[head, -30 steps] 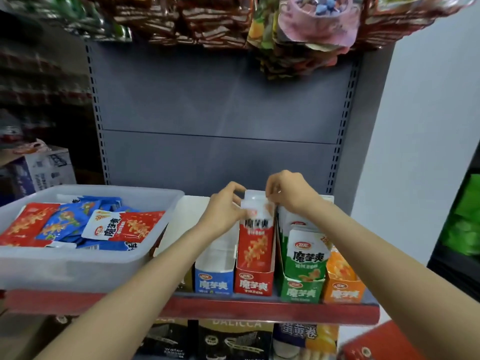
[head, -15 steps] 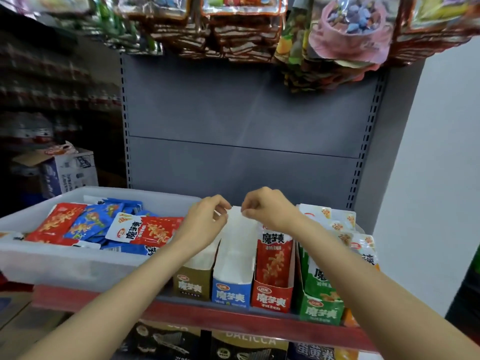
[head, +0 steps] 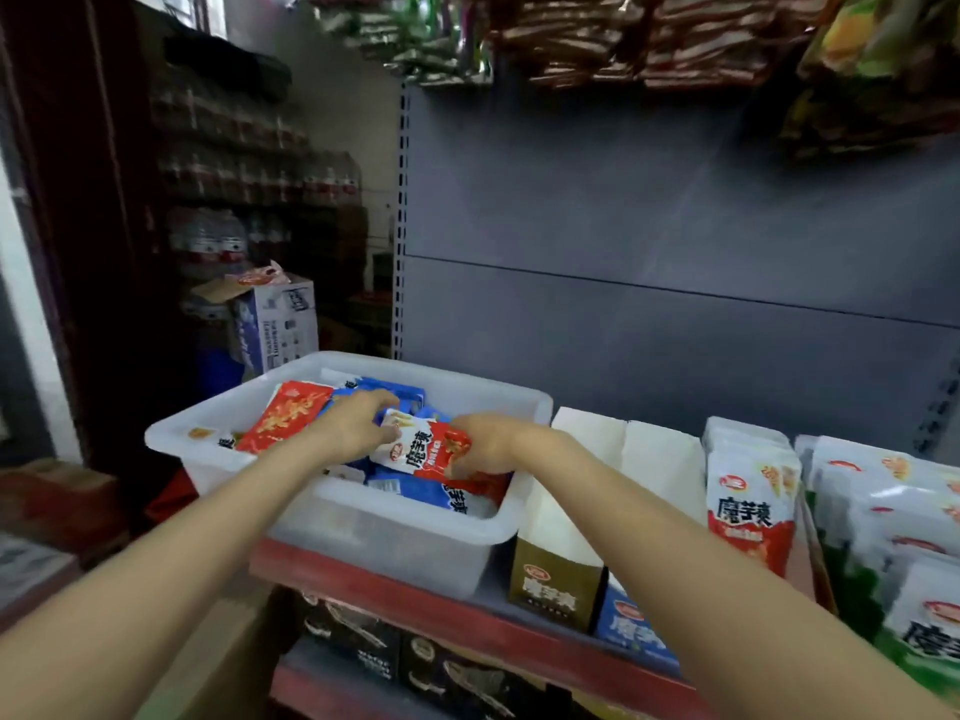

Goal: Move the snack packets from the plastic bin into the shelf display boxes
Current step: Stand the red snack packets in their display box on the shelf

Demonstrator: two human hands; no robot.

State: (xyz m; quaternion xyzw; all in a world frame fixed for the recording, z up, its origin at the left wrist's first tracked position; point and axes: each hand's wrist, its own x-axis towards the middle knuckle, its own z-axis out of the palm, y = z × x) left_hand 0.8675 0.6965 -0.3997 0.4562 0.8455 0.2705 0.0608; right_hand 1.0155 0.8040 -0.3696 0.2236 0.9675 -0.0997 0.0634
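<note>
A translucent plastic bin (head: 395, 543) stands on the shelf at left, filled with red and blue snack packets. Both hands are inside it. My left hand (head: 358, 426) pinches the upper left corner of a red-and-white packet (head: 421, 452), and my right hand (head: 491, 444) grips its right end. Another red packet (head: 283, 415) and blue packets (head: 431, 496) lie around it. To the right stand the display boxes: a gold box (head: 553, 584), a blue box (head: 631, 628), a box of red packets (head: 748, 504), and a green box (head: 914, 631) at the far right.
The red-edged shelf (head: 467, 621) carries the bin and boxes against a grey back panel (head: 649, 252). Bagged snacks hang overhead (head: 675, 39). A cardboard carton (head: 275, 324) and stacked bottles stand in the dark aisle at left. Boxed goods fill the lower shelf.
Both hands left the display boxes and moved left into the bin, where they took hold of a red-and-white packet. The view swung left with them.
</note>
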